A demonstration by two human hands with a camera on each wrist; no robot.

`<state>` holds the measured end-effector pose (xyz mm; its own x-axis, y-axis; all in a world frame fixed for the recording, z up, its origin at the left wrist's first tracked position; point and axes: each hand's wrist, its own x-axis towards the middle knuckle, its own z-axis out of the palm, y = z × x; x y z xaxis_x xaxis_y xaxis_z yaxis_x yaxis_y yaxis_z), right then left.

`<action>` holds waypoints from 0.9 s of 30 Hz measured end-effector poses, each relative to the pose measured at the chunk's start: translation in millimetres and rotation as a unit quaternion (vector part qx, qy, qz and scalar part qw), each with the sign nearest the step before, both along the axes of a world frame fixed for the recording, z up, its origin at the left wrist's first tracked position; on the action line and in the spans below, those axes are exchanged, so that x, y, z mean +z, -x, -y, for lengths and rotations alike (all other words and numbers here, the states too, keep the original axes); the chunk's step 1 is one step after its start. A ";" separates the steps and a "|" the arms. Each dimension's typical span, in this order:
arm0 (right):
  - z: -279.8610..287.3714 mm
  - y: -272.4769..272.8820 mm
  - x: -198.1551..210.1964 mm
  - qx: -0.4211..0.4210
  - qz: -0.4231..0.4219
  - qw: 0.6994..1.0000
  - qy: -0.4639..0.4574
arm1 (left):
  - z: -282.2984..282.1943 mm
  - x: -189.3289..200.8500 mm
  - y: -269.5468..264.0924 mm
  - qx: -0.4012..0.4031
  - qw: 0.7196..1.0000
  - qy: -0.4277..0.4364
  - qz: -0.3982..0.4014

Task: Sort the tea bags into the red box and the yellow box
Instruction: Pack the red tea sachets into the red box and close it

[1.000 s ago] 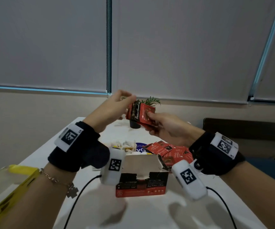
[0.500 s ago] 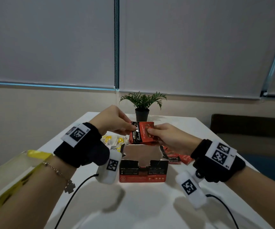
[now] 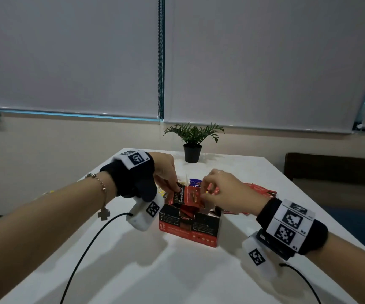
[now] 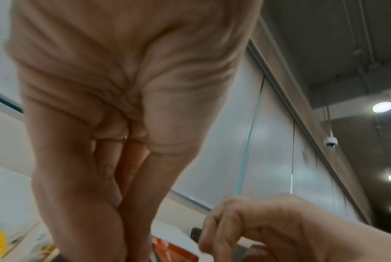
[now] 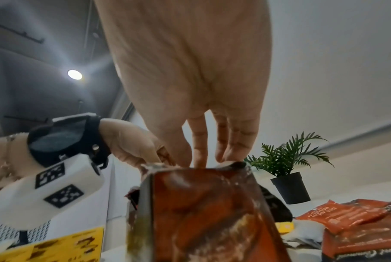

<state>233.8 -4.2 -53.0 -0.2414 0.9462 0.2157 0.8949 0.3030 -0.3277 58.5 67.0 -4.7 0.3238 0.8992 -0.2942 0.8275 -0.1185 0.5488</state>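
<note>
The red box (image 3: 188, 226) stands open-topped in the middle of the white table (image 3: 177, 270). A small stack of red tea bags (image 3: 187, 195) is upright in its opening, lower edge inside. My left hand (image 3: 171, 185) pinches the stack's left top corner. Its right top edge is pinched by my right hand (image 3: 206, 194). In the right wrist view my right fingertips (image 5: 198, 159) sit on the red tea bags' (image 5: 201, 212) top edge, and the yellow box (image 5: 55, 248) shows at the lower left. Loose red tea bags (image 3: 258, 189) lie to the right.
A potted plant (image 3: 192, 142) stands at the table's far end. Yellow-and-white tea bags (image 3: 160, 193) lie mostly hidden behind my left wrist. Black cables (image 3: 85, 249) trail from both wrist units over the near tabletop. A dark bench (image 3: 330, 167) sits beyond the right edge.
Both hands have come down with the red tea bag stack, from in front of the plant to the red box's opening. The head view has tilted.
</note>
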 end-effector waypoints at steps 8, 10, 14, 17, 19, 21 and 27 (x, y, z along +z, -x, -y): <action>-4.0 2.3 -4.6 0.091 0.022 0.995 -0.029 | 4.3 3.4 -9.0 -0.041 0.986 -0.074 -0.141; -3.9 5.5 -6.5 0.110 0.057 0.992 -0.003 | 4.6 4.1 -10.7 -0.055 0.980 -0.085 -0.170; -4.3 11.2 -7.7 0.098 0.128 0.986 0.039 | 10.2 5.1 -16.4 -0.072 0.973 -0.098 -0.198; -5.9 14.6 -2.1 0.107 0.151 0.979 0.083 | 16.2 6.6 -21.9 -0.112 0.954 -0.127 -0.247; -7.4 17.3 1.8 0.121 0.171 0.971 0.115 | 19.8 4.1 -27.2 -0.140 0.931 -0.171 -0.290; -7.5 20.7 4.8 0.129 0.196 0.963 0.134 | 24.7 -3.1 -30.3 -0.147 0.898 -0.235 -0.343; -10.0 27.2 8.3 0.137 0.257 0.942 0.169 | 21.5 -25.1 -31.9 -0.134 0.854 -0.347 -0.363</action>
<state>206.5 5.8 -44.7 -0.4767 0.8271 -0.2978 0.8651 0.5015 0.0077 90.4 45.5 -29.8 0.5051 0.8603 0.0692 0.8117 -0.4463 -0.3766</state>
